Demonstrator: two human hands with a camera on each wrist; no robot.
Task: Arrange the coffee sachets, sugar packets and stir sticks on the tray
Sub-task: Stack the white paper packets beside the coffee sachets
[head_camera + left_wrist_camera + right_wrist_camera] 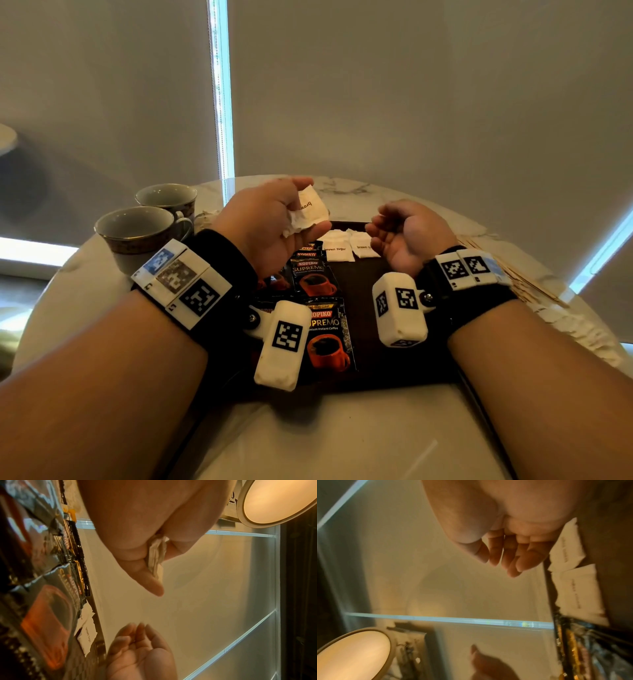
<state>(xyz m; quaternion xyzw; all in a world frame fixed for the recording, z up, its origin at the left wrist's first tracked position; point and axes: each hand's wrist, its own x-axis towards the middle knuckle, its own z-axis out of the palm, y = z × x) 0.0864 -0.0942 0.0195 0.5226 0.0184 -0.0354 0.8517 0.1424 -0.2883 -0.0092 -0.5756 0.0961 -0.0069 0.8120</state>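
Note:
My left hand (291,212) is raised palm-up above the dark tray (383,363) and grips white brown sugar packets (310,210), seen crumpled between thumb and fingers (157,557) in the left wrist view. My right hand (387,229) hovers palm-up to its right, fingers (513,557) loosely curled and holding nothing. Two brown sugar packets (349,246) lie side by side at the tray's far end. Black coffee sachets (327,329) with an orange cup printed on them lie in a row on the tray's left side. Wooden stir sticks (527,281) lie on the table, right of the tray.
Two teacups (140,233) stand at the table's far left. More white packets (582,335) lie along the round marble table's (342,445) right edge. A window blind hangs close behind the table. A round lamp (278,500) shows in both wrist views.

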